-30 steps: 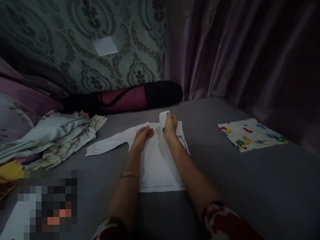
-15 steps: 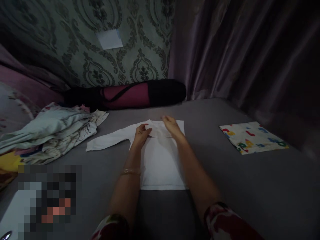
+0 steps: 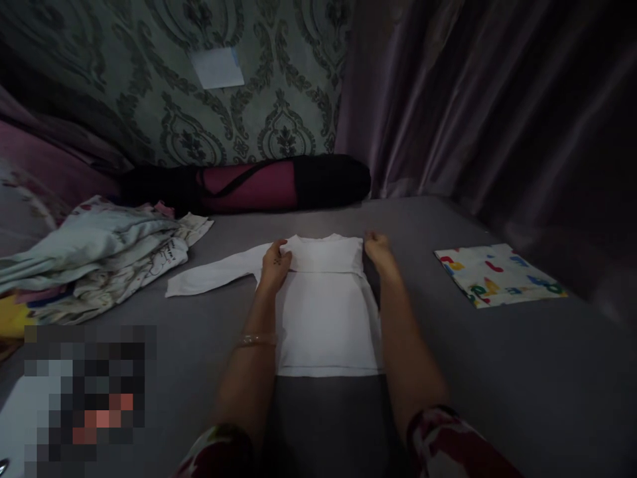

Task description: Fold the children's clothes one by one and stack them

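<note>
A small white long-sleeved shirt (image 3: 326, 315) lies flat in front of me, its collar away from me. The left sleeve stretches out sideways, while the right sleeve is folded across the upper part in a straight band. At the left shoulder, my left hand (image 3: 276, 264) has its fingers curled closed on the cloth. My right hand (image 3: 381, 252) is at the right shoulder edge, its fingers loosely apart with no cloth visible in them; whether it touches the shirt is hard to tell.
Rumpled clothes (image 3: 119, 249) are heaped at the left. A folded cloth with colourful prints (image 3: 502, 272) lies at the right on the grey bedding (image 3: 497, 372). A long black and pink bag (image 3: 249, 186) lies along the back wall, beside a dark curtain (image 3: 423, 99). A blurred-out patch covers the lower left.
My right hand has moved right, off the upper part of the shirt to its shoulder edge, uncovering the folded sleeve band. My left hand stays at the left shoulder.
</note>
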The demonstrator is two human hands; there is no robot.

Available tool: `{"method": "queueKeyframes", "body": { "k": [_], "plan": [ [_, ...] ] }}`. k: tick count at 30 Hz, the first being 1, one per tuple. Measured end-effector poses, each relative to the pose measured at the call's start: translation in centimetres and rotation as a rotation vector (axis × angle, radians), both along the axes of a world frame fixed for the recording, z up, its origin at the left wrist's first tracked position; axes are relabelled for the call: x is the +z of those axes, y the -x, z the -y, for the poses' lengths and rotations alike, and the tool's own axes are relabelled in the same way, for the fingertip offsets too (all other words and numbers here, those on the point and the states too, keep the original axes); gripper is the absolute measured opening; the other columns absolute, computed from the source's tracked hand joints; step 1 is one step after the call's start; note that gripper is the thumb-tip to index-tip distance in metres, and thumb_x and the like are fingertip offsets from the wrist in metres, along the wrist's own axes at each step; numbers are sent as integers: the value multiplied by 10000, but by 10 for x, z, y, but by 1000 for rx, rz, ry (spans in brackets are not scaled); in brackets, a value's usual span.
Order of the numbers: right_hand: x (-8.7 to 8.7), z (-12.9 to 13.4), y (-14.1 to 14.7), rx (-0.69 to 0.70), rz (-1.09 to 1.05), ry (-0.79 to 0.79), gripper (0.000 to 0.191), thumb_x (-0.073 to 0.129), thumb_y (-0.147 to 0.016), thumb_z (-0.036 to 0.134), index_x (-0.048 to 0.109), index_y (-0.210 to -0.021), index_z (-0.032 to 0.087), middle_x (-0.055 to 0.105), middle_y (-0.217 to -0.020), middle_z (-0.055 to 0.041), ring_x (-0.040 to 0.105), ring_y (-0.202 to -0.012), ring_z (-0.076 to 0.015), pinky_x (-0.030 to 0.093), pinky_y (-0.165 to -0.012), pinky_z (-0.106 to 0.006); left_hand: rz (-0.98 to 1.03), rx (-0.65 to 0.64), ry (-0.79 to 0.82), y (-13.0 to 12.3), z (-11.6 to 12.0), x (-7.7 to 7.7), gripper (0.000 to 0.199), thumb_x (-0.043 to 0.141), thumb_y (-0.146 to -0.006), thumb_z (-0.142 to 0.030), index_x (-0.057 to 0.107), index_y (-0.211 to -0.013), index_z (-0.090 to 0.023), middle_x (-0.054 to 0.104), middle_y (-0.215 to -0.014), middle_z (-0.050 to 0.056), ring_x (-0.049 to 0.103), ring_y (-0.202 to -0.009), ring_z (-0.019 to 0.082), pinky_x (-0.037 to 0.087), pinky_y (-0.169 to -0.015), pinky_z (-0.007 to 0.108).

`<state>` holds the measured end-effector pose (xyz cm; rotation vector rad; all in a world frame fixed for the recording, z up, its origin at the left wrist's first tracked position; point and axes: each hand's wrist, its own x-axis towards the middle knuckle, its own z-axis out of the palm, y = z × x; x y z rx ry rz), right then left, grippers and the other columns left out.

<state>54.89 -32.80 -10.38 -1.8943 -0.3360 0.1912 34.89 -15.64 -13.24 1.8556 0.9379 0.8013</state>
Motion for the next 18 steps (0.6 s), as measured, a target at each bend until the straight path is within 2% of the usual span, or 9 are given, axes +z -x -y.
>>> {"method": "queueKeyframes", "body": {
  "k": [3,5,7,10,14,18],
  "plan": [
    [-10,-15,19,131,132,237,209,486,-862,171,673,-956,163,690,-1039,-125,609,-1091,-235,426,-967,-338,-74,32,-131,2,0,1,389,537,-756,-207,643,-1130,-176,499,-655,-16,490,-632,162,382,-638,267],
    [-14,-22,34,214,262,460,369,416,-902,165,595,-1220,114,552,-1347,-181,447,-1312,-272,308,-1096,-414,-88,31,-172,3,-2,-2,382,526,-769,-208,641,-1132,-175,537,-698,1,518,-667,170,400,-670,274],
    [-16,-26,48,259,351,626,491,355,-935,185,434,-1402,58,350,-1521,-190,248,-1432,-292,172,-1158,-482,-97,21,-211,4,-5,-6,382,520,-783,-218,631,-1146,-173,560,-741,18,537,-703,180,419,-706,284],
    [-19,-27,60,271,385,732,592,315,-972,295,281,-1483,-3,214,-1577,-193,135,-1462,-309,108,-1169,-508,-130,-8,-271,4,-8,-12,391,496,-807,-209,608,-1178,-160,575,-797,42,557,-764,197,441,-768,307],
    [-27,-28,63,248,435,784,680,253,-987,430,254,-1490,-28,202,-1579,-197,114,-1465,-306,87,-1171,-491,-198,-26,-355,3,-8,-13,393,446,-824,-142,592,-1190,-140,603,-906,92,578,-870,226,445,-861,346],
    [-33,-30,61,248,466,830,725,207,-987,479,246,-1491,-40,195,-1579,-201,93,-1468,-301,58,-1173,-473,-246,-25,-395,3,-5,-11,403,425,-845,-113,567,-1222,-114,598,-1035,147,577,-986,257,437,-927,371]
  ]
}}
